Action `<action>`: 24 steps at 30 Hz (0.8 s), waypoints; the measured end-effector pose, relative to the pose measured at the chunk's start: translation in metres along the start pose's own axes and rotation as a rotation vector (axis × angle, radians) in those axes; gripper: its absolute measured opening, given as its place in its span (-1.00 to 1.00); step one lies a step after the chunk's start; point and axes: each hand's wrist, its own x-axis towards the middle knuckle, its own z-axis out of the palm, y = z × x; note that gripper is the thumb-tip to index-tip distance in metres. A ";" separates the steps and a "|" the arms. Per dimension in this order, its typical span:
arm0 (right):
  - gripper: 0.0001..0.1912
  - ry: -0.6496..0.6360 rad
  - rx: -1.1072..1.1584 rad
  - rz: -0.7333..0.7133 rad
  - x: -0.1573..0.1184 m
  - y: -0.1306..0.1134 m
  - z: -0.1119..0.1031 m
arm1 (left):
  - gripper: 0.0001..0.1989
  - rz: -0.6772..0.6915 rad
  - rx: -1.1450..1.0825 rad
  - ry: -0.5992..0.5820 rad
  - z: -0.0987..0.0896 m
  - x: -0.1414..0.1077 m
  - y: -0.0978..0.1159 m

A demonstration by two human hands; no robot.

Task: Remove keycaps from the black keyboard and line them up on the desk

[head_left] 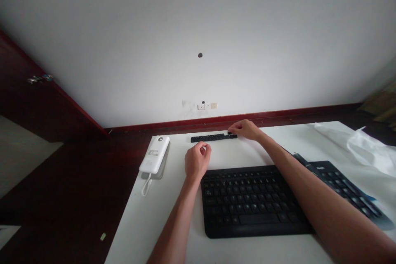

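Observation:
Near the table's far edge lies a line of small black keycaps (pixel 207 137). My right hand (pixel 246 129) reaches to the right end of that line, its fingertips pinched on a single black keycap (pixel 229 133). Just in front of the line, my left hand (pixel 197 160) is held with curled fingers, thumb and forefinger together; whatever it may hold is hidden. A black keyboard (pixel 244 198) lies flat below both hands. My right forearm passes over its right part and covers some keys.
A white power bank (pixel 155 154) with a short cable loop lies at the table's left edge. Clear white plastic wrapping (pixel 368 148) covers the right side. The white table (pixel 173 206) stands before a wall with sockets (pixel 213 106). A dark red door (pixel 34 78) is at left.

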 end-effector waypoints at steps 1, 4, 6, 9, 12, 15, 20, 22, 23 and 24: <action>-0.68 0.011 0.005 0.012 0.000 0.001 0.000 | -0.75 -0.004 -0.002 0.000 0.000 0.000 0.000; -0.65 0.028 0.014 0.042 -0.002 0.004 -0.003 | -0.76 -0.008 -0.003 -0.001 0.000 0.000 0.000; -0.67 0.001 0.009 0.030 -0.002 0.005 -0.004 | -0.76 -0.005 0.005 -0.003 0.000 0.000 0.001; -0.71 -0.042 0.004 0.000 0.000 0.004 -0.003 | -0.75 0.006 0.015 -0.002 0.000 0.000 0.000; -0.73 -0.049 0.010 -0.010 0.002 0.002 0.002 | -0.75 0.012 0.028 -0.002 0.000 -0.001 0.000; -0.73 -0.046 0.005 -0.010 0.002 -0.003 0.005 | -0.75 0.007 0.041 -0.012 0.000 -0.001 0.001; -0.74 -0.047 0.000 -0.007 0.000 -0.014 0.005 | -0.76 0.012 0.042 -0.013 0.000 -0.001 0.001; -0.74 -0.053 0.010 -0.012 -0.001 -0.017 0.005 | -0.76 0.016 0.042 -0.010 0.000 -0.001 0.000; -0.74 -0.052 0.013 -0.012 -0.001 -0.017 0.005 | -0.76 0.016 0.044 -0.009 0.000 -0.001 0.000; -0.74 -0.049 0.015 -0.012 -0.001 -0.018 0.005 | -0.76 0.015 0.047 -0.010 0.000 -0.001 0.000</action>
